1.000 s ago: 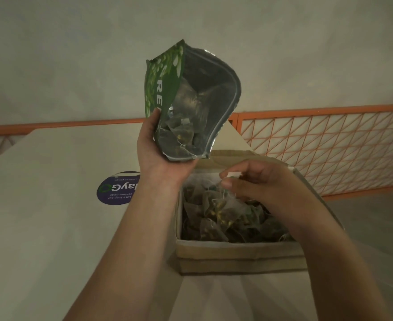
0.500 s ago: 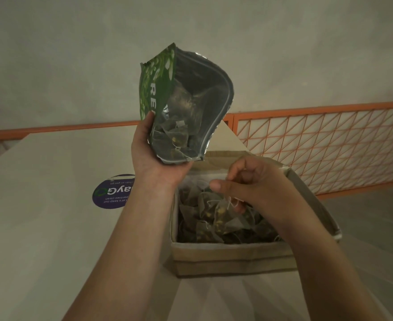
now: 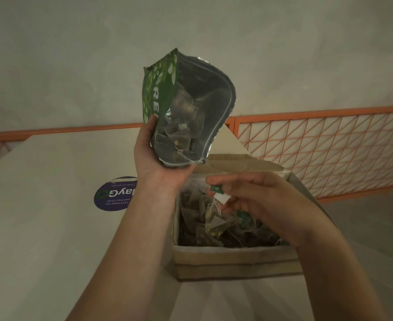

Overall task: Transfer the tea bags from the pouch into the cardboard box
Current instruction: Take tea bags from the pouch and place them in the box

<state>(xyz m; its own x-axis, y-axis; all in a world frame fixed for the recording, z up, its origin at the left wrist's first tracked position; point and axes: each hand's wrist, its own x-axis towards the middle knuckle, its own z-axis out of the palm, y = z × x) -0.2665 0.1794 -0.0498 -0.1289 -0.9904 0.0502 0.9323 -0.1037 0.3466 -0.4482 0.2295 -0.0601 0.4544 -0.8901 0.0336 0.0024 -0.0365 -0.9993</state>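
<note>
The right hand pinches a tea bag dangling directly over the cardboard box, while the left hand grips the pouch just above the box's far-left corner.

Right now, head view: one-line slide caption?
Left hand holds the open pouch above the cardboard box; right hand pinches a tea bag over it.

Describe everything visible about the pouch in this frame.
The pouch is a flexible bag, green with white leaf print and white letters outside, silvery foil inside. It is open, its mouth gaping toward the camera, with a zip strip along the rim. Pyramid tea bags lie inside. The left hand grips its lower end, holding it raised above the back of the cardboard box. Nothing else touches it.
</note>
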